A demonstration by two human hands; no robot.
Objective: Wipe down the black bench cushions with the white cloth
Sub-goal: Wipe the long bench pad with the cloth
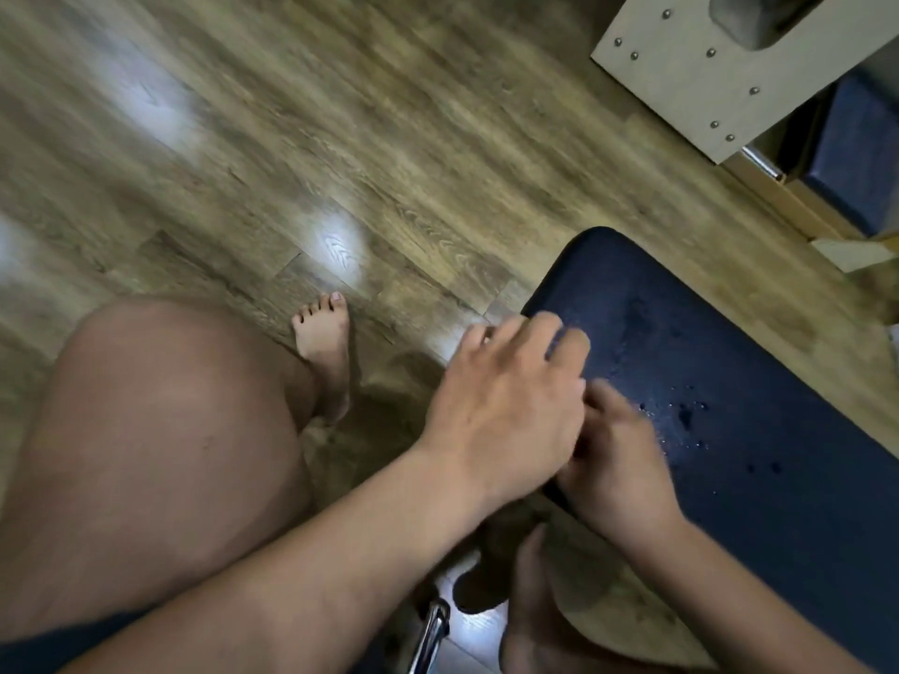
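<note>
Hands are meeting at the black bench cushion [759, 527], centre right of frame.
The left hand [506, 406] is lying fingers-straight over the blurred right hand [618, 459], grip unclear; no white cloth is showing. Droplets [691, 413] are probably wanting long, overlapping passes.

The single head-worn camera looks steeply down, close over the bench cushion [739, 362] and wooden floor [340, 138].
</note>
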